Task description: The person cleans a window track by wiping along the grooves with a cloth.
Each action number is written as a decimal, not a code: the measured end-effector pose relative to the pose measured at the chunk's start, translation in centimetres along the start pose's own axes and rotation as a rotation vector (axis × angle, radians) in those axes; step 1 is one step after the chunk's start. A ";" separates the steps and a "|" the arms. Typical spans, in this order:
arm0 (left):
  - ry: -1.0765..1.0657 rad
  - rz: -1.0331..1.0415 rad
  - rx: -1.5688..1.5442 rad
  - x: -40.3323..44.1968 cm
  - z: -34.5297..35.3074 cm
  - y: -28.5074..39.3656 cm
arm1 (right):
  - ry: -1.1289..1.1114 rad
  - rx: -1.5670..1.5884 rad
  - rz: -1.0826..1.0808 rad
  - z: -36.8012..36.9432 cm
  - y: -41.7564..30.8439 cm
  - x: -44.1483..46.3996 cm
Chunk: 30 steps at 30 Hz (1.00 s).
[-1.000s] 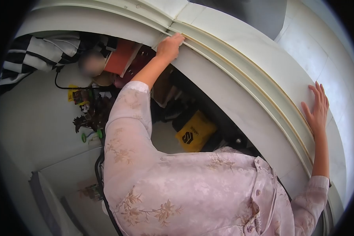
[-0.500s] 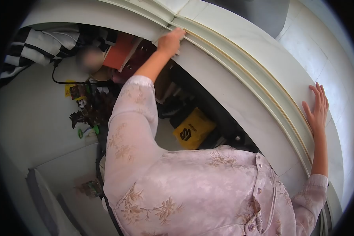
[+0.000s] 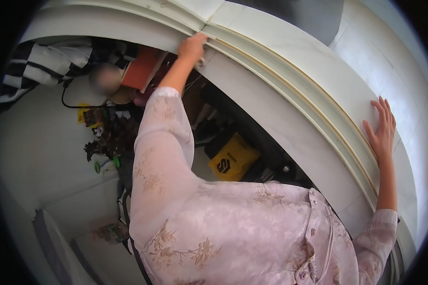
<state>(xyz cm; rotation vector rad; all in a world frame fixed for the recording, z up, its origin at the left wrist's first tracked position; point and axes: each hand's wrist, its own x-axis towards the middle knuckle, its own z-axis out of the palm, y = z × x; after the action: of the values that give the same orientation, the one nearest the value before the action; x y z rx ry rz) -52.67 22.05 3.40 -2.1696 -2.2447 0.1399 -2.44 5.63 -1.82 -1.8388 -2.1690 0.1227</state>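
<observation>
My left hand point(image 3: 191, 49) is closed at the inner edge of a pale window track point(image 3: 276, 71), its fingers curled down onto the rail. A small greyish bit shows under the fingers; I cannot make out what it is. Spread flat, my right hand point(image 3: 383, 128) rests on the white ledge point(image 3: 337, 80) beyond the rails, thumb toward the track. The track has several raised rails with yellowish-brown lines along them, and a joint crosses it near my left hand.
Below the sill lie a yellow bag point(image 3: 234, 159) with a black logo, an orange-red flat item point(image 3: 140, 69) and a black-and-white checked cloth point(image 3: 47, 61). A dark figure point(image 3: 111, 137) with green round parts stands on the left. Pale tiles point(image 3: 366, 47) show beyond the ledge.
My left hand has slid a little to the left along the track rail. My right hand stays on the ledge, and the view has shifted slightly.
</observation>
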 end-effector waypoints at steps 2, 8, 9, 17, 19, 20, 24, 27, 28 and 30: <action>0.155 0.112 0.019 1.5 1.2 -1.3 | 0.006 0.018 0.017 -0.1 -0.1 0.1; 0.160 0.077 -0.162 -1.7 1.8 2.5 | 0.004 0.046 0.026 0.2 0.2 0.1; 0.200 0.201 -0.257 -2.7 2.2 3.5 | 0.030 0.043 0.010 0.6 0.4 0.2; -0.206 0.086 -1.236 -10.5 -0.9 10.4 | 0.080 0.137 0.028 2.1 1.4 0.5; -0.149 -0.022 -1.698 -11.7 -2.3 10.3 | 0.114 0.170 0.056 2.1 1.5 0.8; -0.144 -0.017 -1.697 -12.4 -2.8 10.4 | 0.140 0.204 0.078 2.0 1.3 0.8; -0.252 -0.072 -1.940 -13.9 -3.7 10.2 | 0.367 0.512 -0.028 0.8 -2.9 1.9; -0.484 -0.001 -2.226 -16.0 -4.5 12.0 | 0.188 0.911 -0.065 -0.9 -9.4 1.9; -0.487 0.012 -2.227 -16.5 -4.5 12.6 | 0.112 1.020 -0.068 -1.2 -11.4 1.9; -0.702 0.019 -2.418 -17.5 -4.3 13.6 | -0.023 1.304 -0.088 -0.5 -14.9 2.2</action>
<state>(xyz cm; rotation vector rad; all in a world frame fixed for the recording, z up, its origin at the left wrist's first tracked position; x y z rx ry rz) -38.17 5.30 7.55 0.4553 0.5496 0.9756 -16.79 4.99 2.82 -0.9362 -1.4530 1.1909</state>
